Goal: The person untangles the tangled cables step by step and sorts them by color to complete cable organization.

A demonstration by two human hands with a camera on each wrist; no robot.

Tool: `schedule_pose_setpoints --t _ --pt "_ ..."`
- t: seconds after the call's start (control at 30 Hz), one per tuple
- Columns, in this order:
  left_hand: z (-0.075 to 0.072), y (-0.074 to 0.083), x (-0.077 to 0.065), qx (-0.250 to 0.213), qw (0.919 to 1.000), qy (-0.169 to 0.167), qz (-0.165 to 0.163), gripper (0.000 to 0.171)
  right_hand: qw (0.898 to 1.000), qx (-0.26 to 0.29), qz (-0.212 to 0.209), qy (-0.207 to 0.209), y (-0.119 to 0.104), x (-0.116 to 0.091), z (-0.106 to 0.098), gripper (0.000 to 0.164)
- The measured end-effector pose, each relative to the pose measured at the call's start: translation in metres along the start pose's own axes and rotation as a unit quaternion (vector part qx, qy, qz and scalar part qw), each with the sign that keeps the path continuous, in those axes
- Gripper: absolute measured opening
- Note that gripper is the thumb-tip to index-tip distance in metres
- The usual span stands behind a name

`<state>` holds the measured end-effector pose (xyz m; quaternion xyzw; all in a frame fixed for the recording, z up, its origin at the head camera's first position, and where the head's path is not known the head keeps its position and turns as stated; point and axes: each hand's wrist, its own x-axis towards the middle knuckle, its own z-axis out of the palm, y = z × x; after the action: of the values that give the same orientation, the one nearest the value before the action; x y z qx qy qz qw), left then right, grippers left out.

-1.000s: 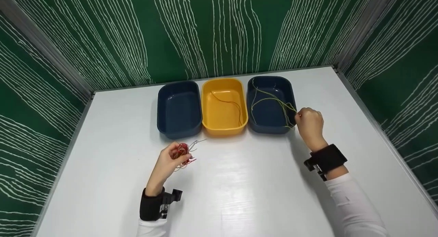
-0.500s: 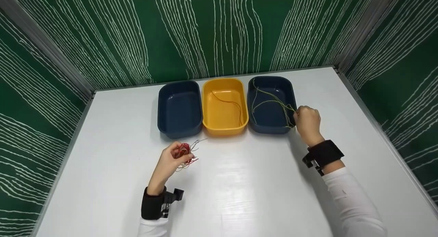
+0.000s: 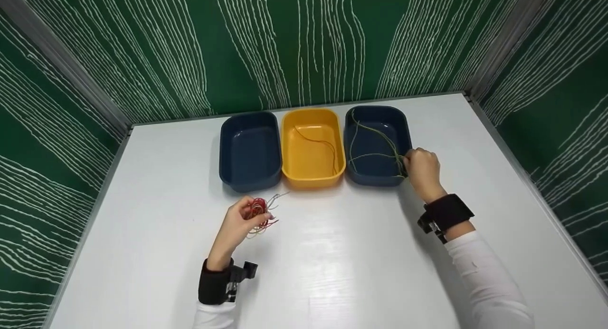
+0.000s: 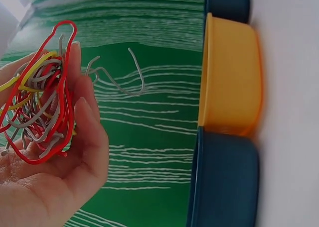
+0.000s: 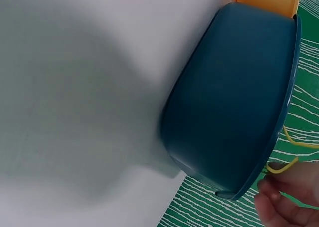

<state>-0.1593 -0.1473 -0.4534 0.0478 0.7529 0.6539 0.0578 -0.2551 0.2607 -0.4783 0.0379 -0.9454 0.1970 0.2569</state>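
Observation:
My left hand (image 3: 236, 224) holds a tangled bundle of thin wires (image 3: 259, 208) above the table, in front of the left blue bin. In the left wrist view the bundle is red, grey and yellow, and a loose grey wire end (image 4: 137, 91) sticks out past the fingertips. At the right rim of the right blue bin (image 3: 373, 181), my right hand (image 3: 424, 172) pinches yellow-green wires (image 3: 387, 138). Their loops spread across the inside of that bin. The right wrist view has a short yellow wire end (image 5: 284, 168) poking out at the fingertips, beside the rim.
Left of the right blue bin stands a yellow bin (image 3: 313, 183) with one thin wire (image 3: 319, 141) inside. A second blue bin (image 3: 249, 184) adjoins it on the left. All sit toward the back of the white table (image 3: 327, 253), before a green wall (image 3: 327, 44) with white streaks.
My right hand has shifted slightly left, closer over the right blue bin's rim, and the yellow-green wires have sagged further into the bin. My left hand with its bundle has drifted slightly right.

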Motion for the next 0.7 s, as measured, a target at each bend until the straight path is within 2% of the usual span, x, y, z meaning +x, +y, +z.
schedule_pose_setpoints --t 0.33,0.7 --pt "0.003 0.001 0.000 0.000 0.9999 -0.011 0.007 0.021 1.000 -0.002 -0.005 0.007 -0.002 -0.005 -0.002 0.016" --pt "0.008 -0.001 0.002 0.014 0.9998 -0.008 0.015 0.024 0.998 0.011 -0.045 0.047 -0.033 -0.016 -0.014 0.014"
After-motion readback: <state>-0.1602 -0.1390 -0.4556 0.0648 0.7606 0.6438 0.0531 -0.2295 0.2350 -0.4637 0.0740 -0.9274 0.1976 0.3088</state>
